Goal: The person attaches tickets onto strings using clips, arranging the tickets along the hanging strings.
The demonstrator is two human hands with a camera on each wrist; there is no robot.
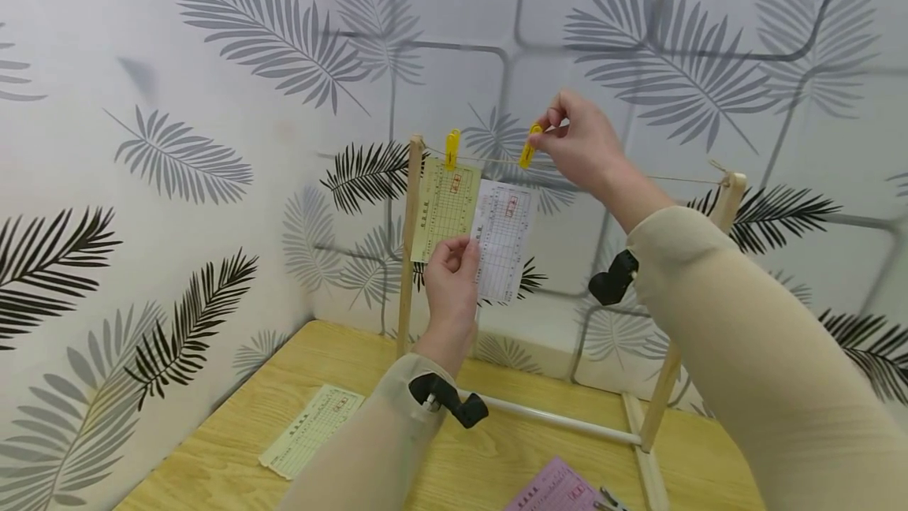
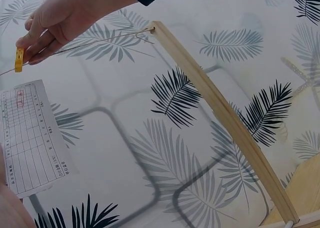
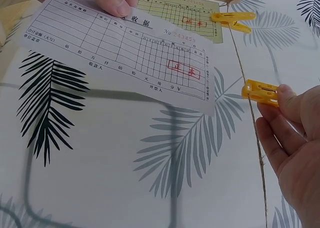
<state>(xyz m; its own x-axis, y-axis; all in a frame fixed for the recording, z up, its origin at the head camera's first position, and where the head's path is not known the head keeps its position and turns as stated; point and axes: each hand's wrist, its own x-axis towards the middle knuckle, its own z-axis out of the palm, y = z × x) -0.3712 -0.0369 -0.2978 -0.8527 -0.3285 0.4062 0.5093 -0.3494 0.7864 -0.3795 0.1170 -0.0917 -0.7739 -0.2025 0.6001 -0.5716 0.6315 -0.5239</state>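
Note:
My left hand (image 1: 454, 278) pinches a white receipt slip (image 1: 505, 239) by its edge, holding it just below the string (image 3: 261, 160). Up at the string, my right hand (image 1: 578, 140) pinches a yellow clothespin (image 3: 261, 92) between thumb and finger, its tip at the string. To the left, a yellow-green receipt slip (image 1: 443, 207) hangs from the string under another yellow clothespin (image 1: 452, 150). In the right wrist view the white slip partly covers that hanging slip.
A wooden frame with a left post (image 1: 410, 259) and a right post (image 1: 727, 203) carries the string. On the wooden table (image 1: 234, 424) lie another yellow-green slip (image 1: 312, 428), a pink slip (image 1: 553, 487) and a metal clip (image 1: 612, 500). A white bar (image 1: 553, 415) runs low between the posts.

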